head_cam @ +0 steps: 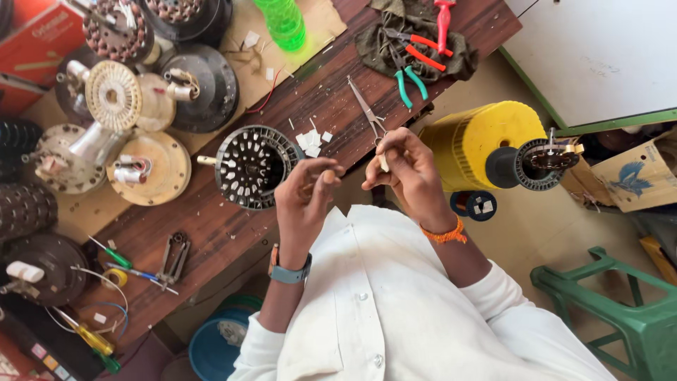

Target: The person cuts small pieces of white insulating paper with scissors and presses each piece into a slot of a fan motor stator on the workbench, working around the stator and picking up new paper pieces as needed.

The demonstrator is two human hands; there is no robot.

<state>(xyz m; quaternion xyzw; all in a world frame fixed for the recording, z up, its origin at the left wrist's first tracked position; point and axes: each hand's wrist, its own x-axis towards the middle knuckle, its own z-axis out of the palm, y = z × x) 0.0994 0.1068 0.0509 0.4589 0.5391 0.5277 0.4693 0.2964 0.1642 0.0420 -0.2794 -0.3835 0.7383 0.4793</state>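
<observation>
Nearest, both hands raised clear of the surface at chest height: left hand [305, 189] pinched shut on something too small to tell, right hand [403, 168] pinching a small pale strip [383, 163], probably for close sight. Just beyond the left hand, near the brown wooden surface [211, 219] edge, lies a black round slotted stator core [251, 167], beside small white paper pieces [311, 140] and steel scissors [367, 109]. Farther, crowded motor parts left, open room right.

Worn wood bench [211, 226]; dark metal stator [252, 166]; shiny steel scissors [367, 109]; glossy green plastic bottle [284, 22].
</observation>
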